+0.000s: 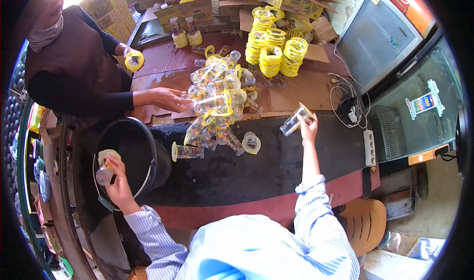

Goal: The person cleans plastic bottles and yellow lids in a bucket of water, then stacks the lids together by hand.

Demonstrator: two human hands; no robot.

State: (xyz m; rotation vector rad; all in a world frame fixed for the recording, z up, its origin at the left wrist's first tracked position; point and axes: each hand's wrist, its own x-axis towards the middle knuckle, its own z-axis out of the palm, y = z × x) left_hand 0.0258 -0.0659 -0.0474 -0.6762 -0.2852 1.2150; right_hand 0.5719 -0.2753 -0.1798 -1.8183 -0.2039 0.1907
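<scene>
The work looks partway along: sorted goods and loose ones share the worktop (237,181). What seems done are the tall stacks of yellow-rimmed, round plastic containers (270,58) at the far side, grouped close together. What seems left is the large, jumbled heap of clear plastic cups with yellow rims and printed sides (215,90) in the middle, its cups lying at many angles. Just in front of it, one clear cup with a yellow rim (187,151) lies on its side.

The person's left hand (118,186) has its grip closed around a small clear plastic cup with a pale rim (104,174), near the large black plastic bucket (163,156); what the bucket contains is too dark to tell. The right hand (308,127) grasps a tilted, clear plastic cup with dark printing (292,123), well apart from the heap. Across the worktop, a co-worker's hand (170,99) reaches to the heap's left side.

The worktop has a wet-looking black covering in front, a dark red edge and brown cardboard sheets (306,92) behind. White cables (340,85) and a white power strip (369,148) lie to the right, beside a glass-fronted cabinet (419,114). Yellow-printed cardboard boxes (291,1) crowd the back.
</scene>
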